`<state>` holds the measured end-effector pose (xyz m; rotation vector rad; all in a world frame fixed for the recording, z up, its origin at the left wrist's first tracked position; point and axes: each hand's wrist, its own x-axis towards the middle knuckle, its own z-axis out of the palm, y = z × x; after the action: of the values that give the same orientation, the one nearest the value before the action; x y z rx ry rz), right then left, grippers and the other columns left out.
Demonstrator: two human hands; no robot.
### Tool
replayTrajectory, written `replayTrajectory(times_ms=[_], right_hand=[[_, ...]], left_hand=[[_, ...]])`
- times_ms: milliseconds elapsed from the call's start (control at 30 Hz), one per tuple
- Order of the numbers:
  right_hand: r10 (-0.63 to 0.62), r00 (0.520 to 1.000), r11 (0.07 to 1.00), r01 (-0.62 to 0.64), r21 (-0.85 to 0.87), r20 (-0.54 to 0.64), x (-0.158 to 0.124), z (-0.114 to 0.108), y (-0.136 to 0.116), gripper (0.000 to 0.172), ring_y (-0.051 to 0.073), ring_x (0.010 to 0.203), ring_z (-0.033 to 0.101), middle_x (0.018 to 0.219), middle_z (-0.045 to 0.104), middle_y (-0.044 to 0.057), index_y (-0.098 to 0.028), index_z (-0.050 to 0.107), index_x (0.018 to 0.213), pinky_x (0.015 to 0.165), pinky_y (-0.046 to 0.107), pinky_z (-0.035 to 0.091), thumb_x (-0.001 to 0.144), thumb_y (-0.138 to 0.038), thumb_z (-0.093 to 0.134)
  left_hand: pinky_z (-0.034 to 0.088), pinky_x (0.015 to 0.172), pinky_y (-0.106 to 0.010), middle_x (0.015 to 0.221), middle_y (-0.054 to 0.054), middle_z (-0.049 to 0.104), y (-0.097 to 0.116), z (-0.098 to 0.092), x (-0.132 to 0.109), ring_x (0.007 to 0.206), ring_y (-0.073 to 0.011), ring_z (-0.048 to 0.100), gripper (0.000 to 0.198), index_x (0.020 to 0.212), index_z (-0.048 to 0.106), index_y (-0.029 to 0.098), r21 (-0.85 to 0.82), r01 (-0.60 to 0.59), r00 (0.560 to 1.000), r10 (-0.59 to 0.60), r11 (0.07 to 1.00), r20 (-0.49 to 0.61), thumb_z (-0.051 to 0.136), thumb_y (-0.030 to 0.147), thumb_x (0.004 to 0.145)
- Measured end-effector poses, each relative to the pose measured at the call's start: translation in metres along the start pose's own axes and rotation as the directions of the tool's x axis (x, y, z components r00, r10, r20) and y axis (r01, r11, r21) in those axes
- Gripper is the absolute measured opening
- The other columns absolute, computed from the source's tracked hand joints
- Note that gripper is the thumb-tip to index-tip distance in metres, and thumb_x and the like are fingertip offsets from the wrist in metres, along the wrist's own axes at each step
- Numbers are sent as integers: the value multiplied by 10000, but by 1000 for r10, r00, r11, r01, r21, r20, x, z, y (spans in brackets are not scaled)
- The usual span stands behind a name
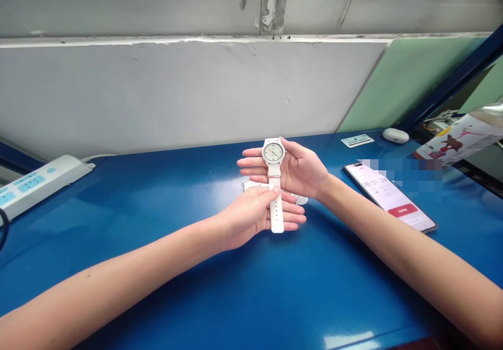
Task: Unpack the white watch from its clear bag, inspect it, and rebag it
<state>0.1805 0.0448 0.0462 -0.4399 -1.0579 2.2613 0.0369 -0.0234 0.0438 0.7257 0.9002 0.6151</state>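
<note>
A white wristwatch (276, 211) with a round pale dial lies face up across my two hands, its strap stretched toward me. My right hand (302, 169) is palm up under the watch case, fingers straight behind it and thumb at its upper right edge. Lower down, my left hand (253, 211) holds the strap between thumb on top and extended fingers beneath. Below the hands, a whitish object (301, 199) shows in small parts on the table; the hands cover most of it, so its kind is unclear.
On the blue table (220, 297), a phone (393, 195) showing a running timer lies at right. Behind it are a card (357, 140), a white earbud case (395, 135) and a printed bottle (463, 138). A power strip (43, 182) sits at left. A wall (176, 93) bounds the back.
</note>
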Motion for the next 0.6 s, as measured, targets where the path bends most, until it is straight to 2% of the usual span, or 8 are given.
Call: replayTrajectory(times_ms=[100, 200, 333, 400, 467, 600], right_hand=[[2, 999, 1000, -1, 10, -38, 0, 0, -2, 561, 234, 1057, 702, 1074, 764, 140, -76, 673, 1162, 1036, 395, 475, 1018, -372, 219], [-14, 993, 999, 18, 34, -116, 0, 0, -4, 484, 185, 883, 721, 835, 756, 78, -91, 696, 1104, 937, 328, 530, 1027, -346, 293], [-148, 958, 988, 153, 0, -246, 4, -1, -3, 269, 127, 742, 700, 655, 666, -5, -159, 724, 894, 788, 227, 561, 969, -357, 558], [-242, 926, 970, 235, -61, -289, 5, -2, -1, 234, 125, 746, 699, 661, 673, -9, -184, 708, 793, 783, 225, 565, 901, -390, 675], [-272, 920, 962, 250, -113, -282, 6, -3, 1, 249, 139, 805, 710, 745, 721, 10, -196, 711, 796, 822, 251, 569, 869, -434, 708], [-154, 980, 983, 139, -121, -125, 3, -3, 2, 300, 186, 972, 718, 974, 776, 64, -181, 736, 990, 947, 339, 548, 939, -444, 601]], left_hand=[[581, 836, -398, 918, -193, 754, 1, -1, -1, 816, -244, 754, 328, 948, 686, 48, 16, 9, 1000, -9, 1000, 17, 437, 243, 1035], [583, 804, -371, 860, -148, 746, 2, -4, 0, 775, -218, 742, 285, 950, 684, 65, 26, -61, 997, 60, 998, 43, 490, 260, 1023], [566, 817, -344, 886, -112, 731, 0, -6, 1, 787, -189, 717, 206, 955, 684, 92, 30, -149, 987, 147, 988, 62, 647, 295, 951], [557, 836, -357, 908, -115, 732, -2, -7, 1, 792, -193, 714, 218, 980, 683, 97, 22, -164, 984, 162, 986, 72, 688, 307, 922], [555, 835, -373, 898, -129, 735, -2, -8, 2, 794, -211, 719, 255, 1008, 684, 86, -12, -168, 980, 169, 986, 106, 676, 328, 926], [556, 822, -378, 879, -161, 744, -1, -10, 1, 797, -236, 730, 316, 1019, 690, 55, -47, -168, 966, 174, 985, 191, 656, 358, 936]])
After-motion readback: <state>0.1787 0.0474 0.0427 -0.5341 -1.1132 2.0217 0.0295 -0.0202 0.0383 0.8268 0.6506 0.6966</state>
